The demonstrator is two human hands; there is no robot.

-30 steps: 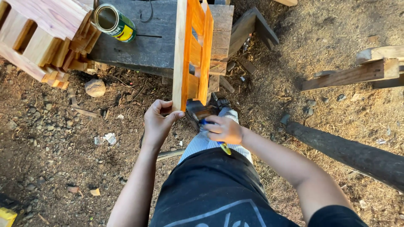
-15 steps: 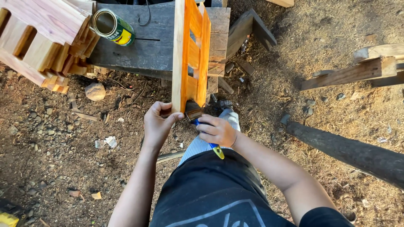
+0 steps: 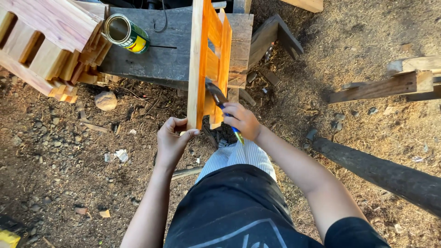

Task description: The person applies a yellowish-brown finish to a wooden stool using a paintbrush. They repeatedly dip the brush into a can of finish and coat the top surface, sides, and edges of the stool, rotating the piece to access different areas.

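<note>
Outdoor dirt ground, grey workbench (image 3: 151, 50): orange wooden frame (image 3: 206, 64) overhangs its near edge, long axis away; left hand (image 3: 172, 140) grips the end, right hand (image 3: 241, 120) clenches brush (image 3: 220, 102) against it.

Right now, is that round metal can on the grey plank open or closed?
Open. The round metal can has no lid on it: its rim rings a bare mouth showing its inside wall. It stands on the grey plank.

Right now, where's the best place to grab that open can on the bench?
Probably round the can's curved side wall, coming from the near, dirt side. It lies tilted with its open mouth toward the stacked wood pieces, so gripping the rim risks tipping out whatever it holds.
</note>
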